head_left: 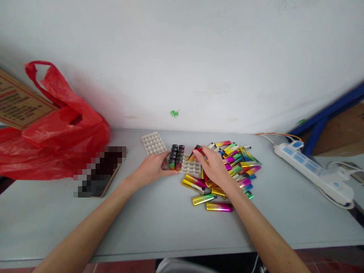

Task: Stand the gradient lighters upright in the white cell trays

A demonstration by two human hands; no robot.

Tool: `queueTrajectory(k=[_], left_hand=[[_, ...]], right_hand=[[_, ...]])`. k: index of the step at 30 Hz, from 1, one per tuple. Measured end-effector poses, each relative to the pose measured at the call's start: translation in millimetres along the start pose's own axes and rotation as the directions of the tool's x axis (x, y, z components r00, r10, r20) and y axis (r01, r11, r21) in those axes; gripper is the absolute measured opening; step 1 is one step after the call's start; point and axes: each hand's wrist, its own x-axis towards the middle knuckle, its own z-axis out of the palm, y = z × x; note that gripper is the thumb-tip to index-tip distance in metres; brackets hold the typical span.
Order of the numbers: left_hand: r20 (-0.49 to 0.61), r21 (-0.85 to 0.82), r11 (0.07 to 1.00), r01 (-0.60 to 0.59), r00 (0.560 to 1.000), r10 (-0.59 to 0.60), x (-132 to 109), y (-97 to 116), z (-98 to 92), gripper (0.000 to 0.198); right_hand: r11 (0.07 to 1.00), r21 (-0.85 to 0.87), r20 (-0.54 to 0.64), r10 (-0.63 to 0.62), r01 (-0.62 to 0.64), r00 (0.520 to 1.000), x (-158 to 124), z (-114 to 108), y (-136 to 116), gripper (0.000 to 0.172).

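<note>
Head cam, hands (182,165) mid-table (159,223), edges clear

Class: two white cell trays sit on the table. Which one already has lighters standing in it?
The tray between the two hands, steadied by the left hand; upright lighters fill its left cells. The spare tray behind it, nearer the wall, holds none.

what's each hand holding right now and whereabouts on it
The right hand pinches a lighter near its black top; the left hand steadies the tray at its left edge.
</note>
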Motion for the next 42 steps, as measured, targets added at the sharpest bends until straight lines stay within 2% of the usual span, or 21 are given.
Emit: queueTrajectory(k=[5,11,14,19,21,23,25,29,32,37,39,42], left_hand=[[-0.017,0.007,1.0,-0.007,1.0,0.007,0,0,0.4,0.064],[-0.009,0.006,1.0,-0.017,1.0,0.017,0,0,0.7,0.064],[-0.014,0.02,0.999,-0.026,1.0,0.026,0,-1,0.3,0.063],[-0.001,0.038,0.999,-0.023,1.0,0.023,1,0,0.8,0.061],[-0.005,0.044,0.999,-0.017,1.0,0.017,1,0,1.4,0.059],[-0.006,0.055,0.998,-0.006,1.0,0.006,1,1,2.1,0.057],[-0.009,0.07,0.998,0.007,1.0,-0.006,1,2,2.6,0.055],[-0.018,0.105,0.994,0.01,1.0,-0.009,0,4,3.6,0.053],[-0.038,0.122,0.992,0.015,0.999,-0.011,0,5,4.9,0.058],[-0.06,0.137,0.99,0.025,0.998,-0.016,0,6,7.1,0.06],[-0.066,0.143,0.989,0.03,0.998,-0.021,0,6,7.4,0.061],[-0.076,0.149,0.988,0.033,0.997,-0.022,1,6,7.5,0.061]], right_hand=[[0.995,-0.072,0.028,-0.063,0.065,0.998,13,9,9,0.036],[0.97,-0.183,0.184,-0.129,0.163,0.974,21,10,8,0.023],[0.942,-0.253,0.225,-0.164,0.22,0.961,24,11,6,0.02],[0.927,-0.346,0.253,-0.055,0.143,0.966,28,10,2,0.019],[0.939,-0.327,0.222,-0.031,0.104,0.975,22,3,-4,0.018],[0.962,-0.261,0.157,-0.035,0.075,0.987,7,-10,-12,0.026],[0.978,-0.201,0.125,-0.027,0.051,0.992,-17,-22,-22,0.019],[0.959,-0.238,0.281,-0.083,0.153,0.956,-72,-29,-39,0.008],[0.927,-0.345,0.27,-0.052,0.147,0.961,-97,-21,-40,0.013],[0.883,-0.466,0.191,0.044,0.051,0.981,-95,-9,-38,0.022],[0.869,-0.494,0.202,0.064,0.046,0.977,-88,-8,-40,0.025],[0.87,-0.49,0.255,0.073,0.064,0.964,-80,-8,-45,0.019]])
